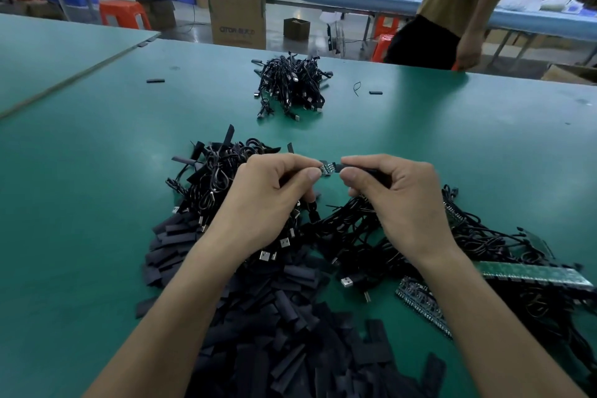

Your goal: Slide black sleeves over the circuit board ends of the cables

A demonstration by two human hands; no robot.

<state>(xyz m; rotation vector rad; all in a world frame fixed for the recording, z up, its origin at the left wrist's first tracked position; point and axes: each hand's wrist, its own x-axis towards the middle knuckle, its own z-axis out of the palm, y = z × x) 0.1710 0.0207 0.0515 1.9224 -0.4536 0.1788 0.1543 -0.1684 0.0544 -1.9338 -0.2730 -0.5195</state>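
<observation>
My left hand (271, 200) pinches a small circuit board (327, 169) on a cable's end, between thumb and forefinger. My right hand (397, 203) pinches a black sleeve (355, 168) whose open end meets the board. Both hands hover above a tangle of black USB cables (349, 236). A heap of loose black sleeves (290, 333) lies close to me, under my forearms.
A second bundle of black cables (292, 87) lies farther back on the green table (97, 203). Green circuit board strips (533, 273) lie at the right. Two stray sleeves (375, 93) sit near the far bundle. A person (452, 6) stands beyond the table's far edge.
</observation>
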